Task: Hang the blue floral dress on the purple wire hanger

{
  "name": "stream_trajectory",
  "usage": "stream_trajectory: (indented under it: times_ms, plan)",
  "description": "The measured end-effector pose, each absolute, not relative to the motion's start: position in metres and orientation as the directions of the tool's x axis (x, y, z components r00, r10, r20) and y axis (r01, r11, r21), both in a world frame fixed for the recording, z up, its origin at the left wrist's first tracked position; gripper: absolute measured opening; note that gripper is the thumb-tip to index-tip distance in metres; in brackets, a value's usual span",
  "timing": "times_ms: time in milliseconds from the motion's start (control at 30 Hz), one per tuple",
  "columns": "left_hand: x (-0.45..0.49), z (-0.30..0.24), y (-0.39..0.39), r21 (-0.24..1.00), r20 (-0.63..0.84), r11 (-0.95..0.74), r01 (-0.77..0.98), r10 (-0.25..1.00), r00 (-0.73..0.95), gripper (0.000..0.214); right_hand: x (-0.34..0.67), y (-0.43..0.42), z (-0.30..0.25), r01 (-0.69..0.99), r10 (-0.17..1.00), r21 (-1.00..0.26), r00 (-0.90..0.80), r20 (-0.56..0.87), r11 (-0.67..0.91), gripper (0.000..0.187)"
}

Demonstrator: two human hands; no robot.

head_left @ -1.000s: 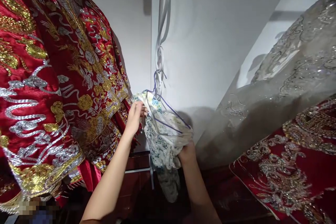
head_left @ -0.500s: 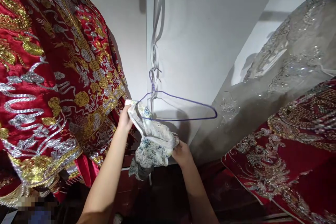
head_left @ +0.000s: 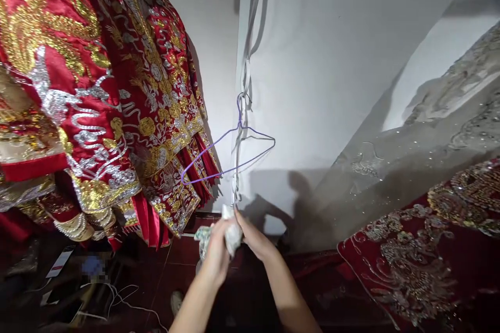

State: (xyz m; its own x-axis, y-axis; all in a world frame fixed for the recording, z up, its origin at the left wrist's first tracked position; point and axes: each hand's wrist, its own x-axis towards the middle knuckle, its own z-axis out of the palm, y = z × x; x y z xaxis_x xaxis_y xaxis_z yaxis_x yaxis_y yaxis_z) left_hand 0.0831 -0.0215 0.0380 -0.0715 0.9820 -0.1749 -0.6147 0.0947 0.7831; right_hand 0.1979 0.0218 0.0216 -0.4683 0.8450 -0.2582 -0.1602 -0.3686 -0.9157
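Observation:
A light garment with a blue-green print (head_left: 233,237) is bunched up between my two hands, low in the middle of the view. My left hand (head_left: 219,244) is closed around its left side, with a patterned end hanging out past the knuckles. My right hand (head_left: 252,234) grips the white upper edge, thumb pointing up, close against the left one. Just above them a bare purple wire hanger (head_left: 221,173) hangs, turned at an angle, from a white strap (head_left: 253,15) along the wall corner.
Red jackets with gold and silver embroidery (head_left: 156,99) hang at left. A sheer beaded gown (head_left: 371,166) and a red beaded garment (head_left: 410,255) are at right. White cables (head_left: 117,296) and a phone-like device (head_left: 61,261) lie at lower left, by a dark red floor (head_left: 156,265).
My hands have come together and lowered, bunching the garment that was spread between them. The garment is now below the hanger, which has swung round. The view has shifted left.

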Motion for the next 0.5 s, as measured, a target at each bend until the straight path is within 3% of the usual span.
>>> stream_trajectory:
  times_ms: [100, 200, 267, 333, 400, 500]
  plan:
    - [0.098, 0.064, -0.053, 0.972, 0.026, 0.013, -0.235, 0.987, 0.160, 0.020, 0.198, 0.016, 0.038, -0.200, 0.803, -0.855, -0.493, -0.335, -0.479, 0.051]
    - [0.080, 0.088, -0.066, 0.994, 0.086, -0.102, 0.039, 0.951, 0.297, 0.020, 0.211, 0.018, 0.054, -0.272, 0.834, -0.848, -0.465, -0.297, -0.454, 0.039]
    - [0.062, 0.099, -0.062, 0.980, 0.152, -0.173, 0.097, 0.971, 0.187, 0.024, 0.217, 0.021, 0.067, -0.335, 0.891, -0.870, -0.399, -0.217, -0.362, 0.030]
    - [0.047, 0.105, -0.049, 0.959, 0.265, -0.263, 0.107, 0.964, -0.013, 0.023, 0.220, 0.024, 0.082, -0.289, 0.878, -0.895, -0.438, -0.193, -0.341, 0.028]
    - [0.041, 0.103, -0.034, 0.929, 0.359, -0.352, 0.115, 0.932, -0.052, 0.025, 0.222, 0.025, 0.099, -0.101, 0.755, -0.948, -0.633, -0.174, -0.303, 0.027]
    - [0.044, 0.085, -0.018, 0.902, 0.357, -0.405, 0.149, 0.894, 0.270, 0.050, 0.234, 0.024, 0.128, 0.175, 0.421, -0.984, -0.892, -0.167, -0.019, 0.030]
